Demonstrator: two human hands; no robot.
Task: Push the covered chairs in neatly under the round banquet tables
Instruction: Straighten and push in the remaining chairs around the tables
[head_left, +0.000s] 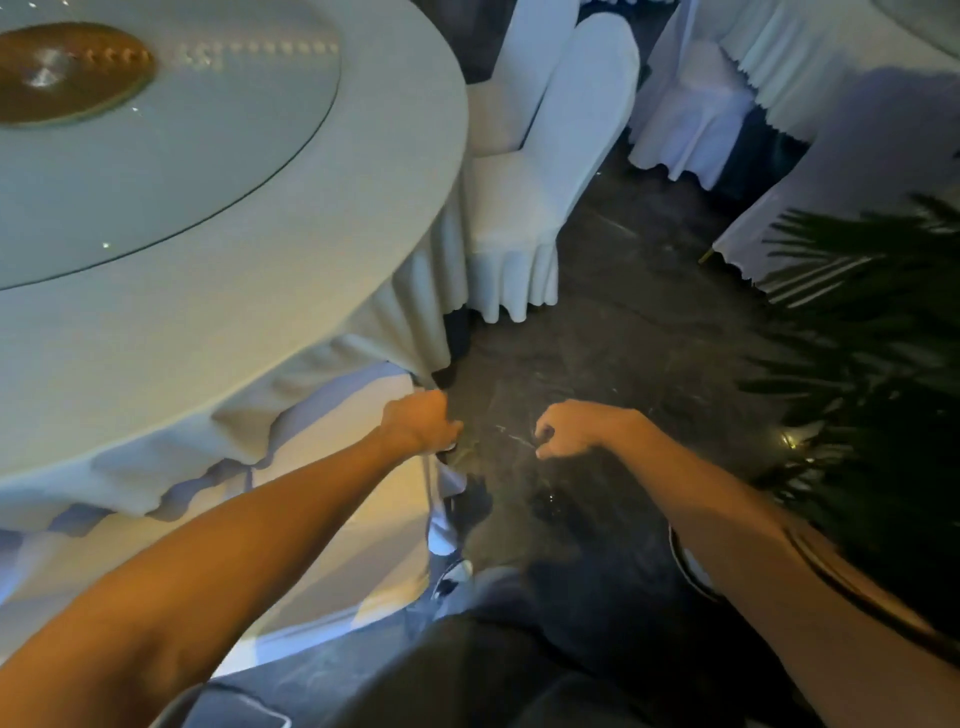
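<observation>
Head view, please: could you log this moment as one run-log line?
left hand: grips near covered chair | right hand: curled, holds nothing | chair: partly under tablecloth

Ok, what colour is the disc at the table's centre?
Golden brown, per the head view: the disc sits mid-table.

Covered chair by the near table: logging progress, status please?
Left hand grips covered chair, part under tablecloth. Right hand curled, holding nothing. Potted palm to the right.

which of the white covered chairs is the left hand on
The near white fabric-covered chair under the tablecloth's edge; the left hand grips its corner. The others stand farther off, untouched.
</observation>
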